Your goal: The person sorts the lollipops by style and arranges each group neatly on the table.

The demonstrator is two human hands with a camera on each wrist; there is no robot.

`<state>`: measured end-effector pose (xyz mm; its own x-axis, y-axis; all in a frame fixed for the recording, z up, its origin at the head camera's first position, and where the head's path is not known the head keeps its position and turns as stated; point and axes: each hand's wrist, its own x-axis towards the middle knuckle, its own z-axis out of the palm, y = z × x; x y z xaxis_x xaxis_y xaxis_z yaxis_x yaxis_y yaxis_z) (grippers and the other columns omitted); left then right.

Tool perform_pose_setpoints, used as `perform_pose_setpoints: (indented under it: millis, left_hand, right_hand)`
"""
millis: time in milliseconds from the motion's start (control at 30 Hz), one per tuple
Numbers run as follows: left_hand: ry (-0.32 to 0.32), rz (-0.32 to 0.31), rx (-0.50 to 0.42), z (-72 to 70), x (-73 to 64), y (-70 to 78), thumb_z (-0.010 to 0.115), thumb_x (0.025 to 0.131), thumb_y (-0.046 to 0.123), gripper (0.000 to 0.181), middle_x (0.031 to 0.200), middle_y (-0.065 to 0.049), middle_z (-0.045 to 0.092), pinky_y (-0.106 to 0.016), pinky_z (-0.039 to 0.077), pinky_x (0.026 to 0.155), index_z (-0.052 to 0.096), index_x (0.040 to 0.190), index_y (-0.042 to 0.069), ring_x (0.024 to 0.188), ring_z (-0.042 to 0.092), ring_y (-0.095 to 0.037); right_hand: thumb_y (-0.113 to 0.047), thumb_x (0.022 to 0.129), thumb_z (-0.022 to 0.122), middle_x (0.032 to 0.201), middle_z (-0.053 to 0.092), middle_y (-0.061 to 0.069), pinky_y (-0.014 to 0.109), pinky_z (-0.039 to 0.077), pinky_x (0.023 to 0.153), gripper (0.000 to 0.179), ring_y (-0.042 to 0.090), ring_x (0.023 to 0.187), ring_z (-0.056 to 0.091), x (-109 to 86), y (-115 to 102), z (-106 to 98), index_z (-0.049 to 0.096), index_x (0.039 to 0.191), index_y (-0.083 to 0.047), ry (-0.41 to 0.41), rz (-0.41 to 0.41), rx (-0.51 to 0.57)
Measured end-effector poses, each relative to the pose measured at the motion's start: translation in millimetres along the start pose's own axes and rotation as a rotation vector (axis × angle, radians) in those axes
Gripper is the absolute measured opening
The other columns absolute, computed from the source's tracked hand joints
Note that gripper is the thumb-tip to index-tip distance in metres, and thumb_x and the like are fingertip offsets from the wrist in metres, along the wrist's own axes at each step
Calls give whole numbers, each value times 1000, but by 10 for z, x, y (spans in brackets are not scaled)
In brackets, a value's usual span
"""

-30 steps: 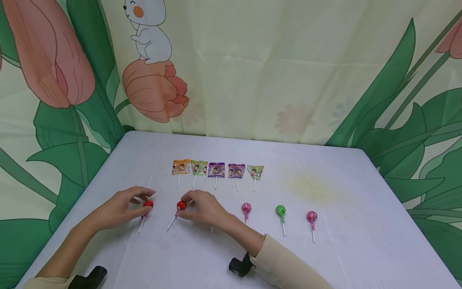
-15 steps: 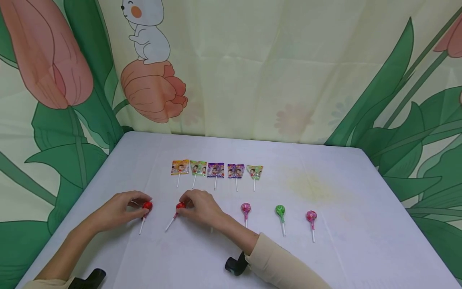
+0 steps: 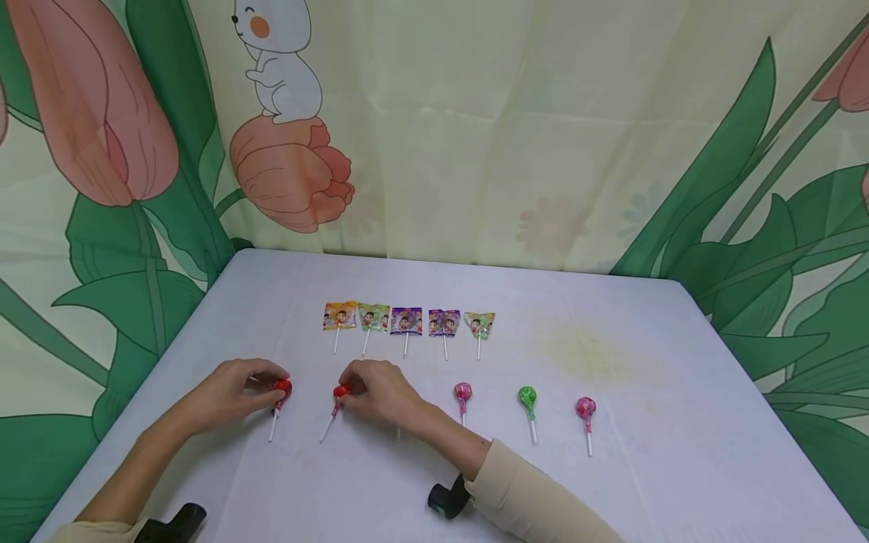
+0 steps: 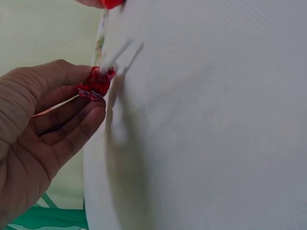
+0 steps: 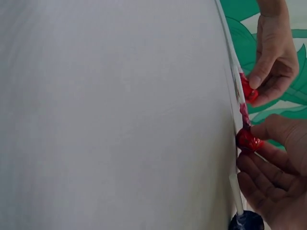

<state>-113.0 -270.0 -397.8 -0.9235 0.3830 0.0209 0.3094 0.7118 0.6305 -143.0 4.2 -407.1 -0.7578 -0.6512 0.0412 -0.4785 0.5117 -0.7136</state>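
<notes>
On the left of the white table, my left hand [image 3: 227, 394] pinches a red-wrapped lollipop [image 3: 283, 388] by its head between thumb and fingers. Its white stick points toward the near edge; the left wrist view shows the red wrapper [image 4: 95, 85] at the fingertips. Just to the right, my right hand [image 3: 385, 392] pinches a second red lollipop [image 3: 341, 391] by the head, its stick slanting down-left. The right wrist view shows both red heads, with a dark blue lollipop [image 5: 247, 221] beside the right hand. In the head view that blue head is hidden behind the right hand.
Further right lie a pink lollipop [image 3: 463, 391], a green lollipop [image 3: 527, 397] and another pink lollipop [image 3: 586, 408], spaced apart. Behind them, several flat-packed lollipops [image 3: 406, 322] form a row. A patterned curtain [image 3: 462, 151] hangs beyond the table's far edge.
The left hand's raised fingers have come down onto the red lollipop's head. Both red lollipops have shifted slightly toward the near edge, and their sticks stand a little straighter.
</notes>
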Motion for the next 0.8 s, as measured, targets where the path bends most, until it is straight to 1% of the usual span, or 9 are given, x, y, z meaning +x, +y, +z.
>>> perform_pose_setpoints:
  millis: [167,267,367,567,800]
  left_hand:
    - [3,32,-15,43,109,74,79,88,10,24,104,-2,73,-38,60,85,74,110,3,94,70,-18]
    - [8,57,-28,74,188,122,80,88,10,24,104,-3,74,-40,60,85,74,110,2,93,70,-18]
    - [5,77,-36,100,268,151,79,88,9,24,104,-4,73,-41,60,85,73,110,2,93,70,-19]
    - [-15,88,-28,160,420,169,78,89,8,21,103,-1,74,-40,60,86,73,109,4,94,69,-19]
    - [-41,100,-19,211,570,190,78,88,7,22,102,-2,73,-41,60,86,73,109,2,93,67,-18]
  right_hand:
    - [-7,92,74,104,72,1,14,51,85,21,4,93,65,-27,54,-47,70,113,-6,-55,-24,-38]
    - [-5,92,72,105,71,1,14,51,86,23,6,94,64,-58,75,-74,70,115,-6,-70,-37,-42]
    - [-6,92,72,106,70,0,13,50,87,25,6,95,63,-86,84,-90,70,117,-7,-79,-61,-58]
    - [-17,94,75,107,71,-2,12,49,86,26,4,96,64,-106,85,-78,71,118,-9,-84,-99,-82]
    - [-17,93,76,103,72,-1,11,49,83,22,6,92,63,-100,75,-40,71,114,-9,-63,-102,-109]
